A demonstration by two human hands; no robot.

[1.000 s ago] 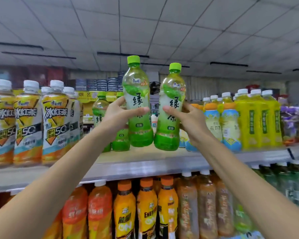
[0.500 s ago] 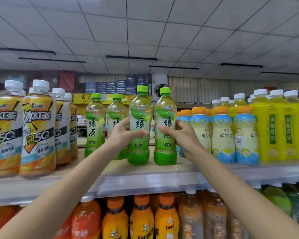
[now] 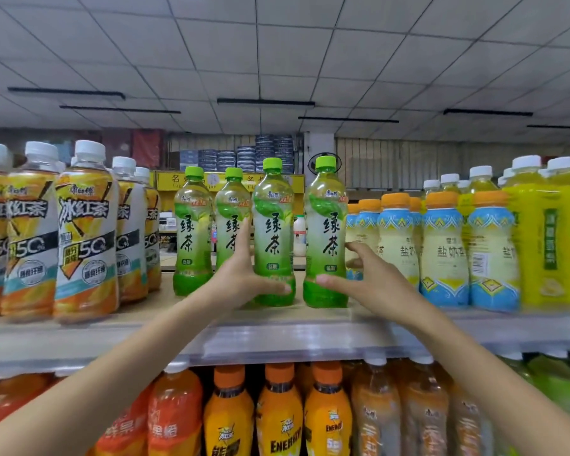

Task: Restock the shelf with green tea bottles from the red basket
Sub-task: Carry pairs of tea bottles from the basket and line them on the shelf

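Each grip still clasps its green tea bottle [image 3: 273, 235], now standing on shelf [image 3: 185, 319]

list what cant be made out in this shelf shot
Head view only:
- Red basket: out of frame.
- Second green tea bottle: lower half behind the left hand.
- Right hand grip on the front right bottle: contact unclear.
- Lower-shelf bottles: cut off by the bottom edge.
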